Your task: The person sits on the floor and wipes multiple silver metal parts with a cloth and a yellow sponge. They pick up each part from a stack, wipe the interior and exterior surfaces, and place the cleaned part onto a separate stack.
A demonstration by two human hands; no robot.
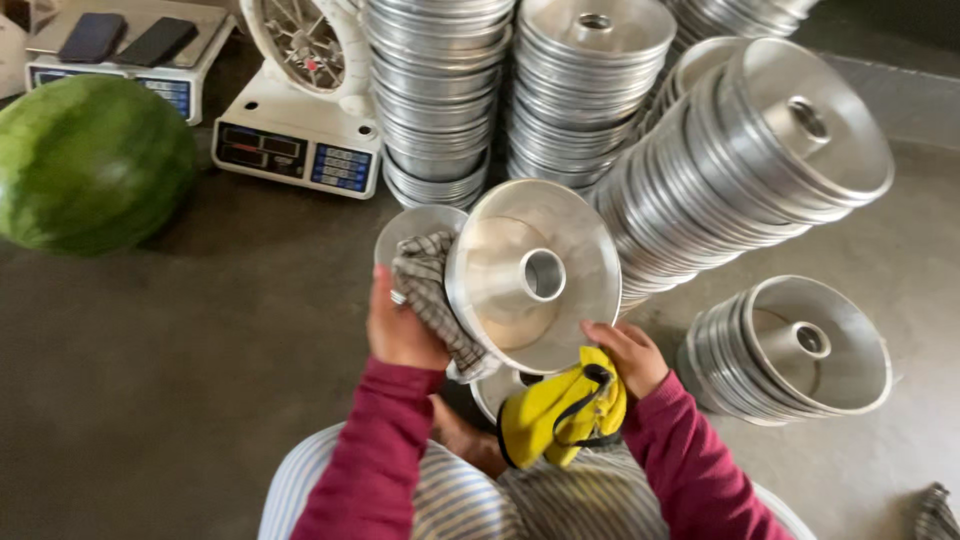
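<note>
Far left on the floor [200, 330] there's a big green watermelon [90, 160], with two weighing scales [300, 140] behind it near the back edge; then come tall stacks of metal ring pans [590, 90], some upright, one stack leaning over to the right. Middle of the shot: the left hand [400, 325] is closed round a checked cloth [430, 295], pressing it against the side of a shiny ring pan [535, 275] held up on edge over the lap; the right hand [630, 355] has its fingers curled under the pan's lower rim, with a yellow cloth [560, 415] hanging just below it. That pan looks like thin metal, so I'd guess light and stiff but slick when polished and easy to dent; the rim or the centre tube seems the safest grab. Another short stack [800, 345] lies at the right.
</note>
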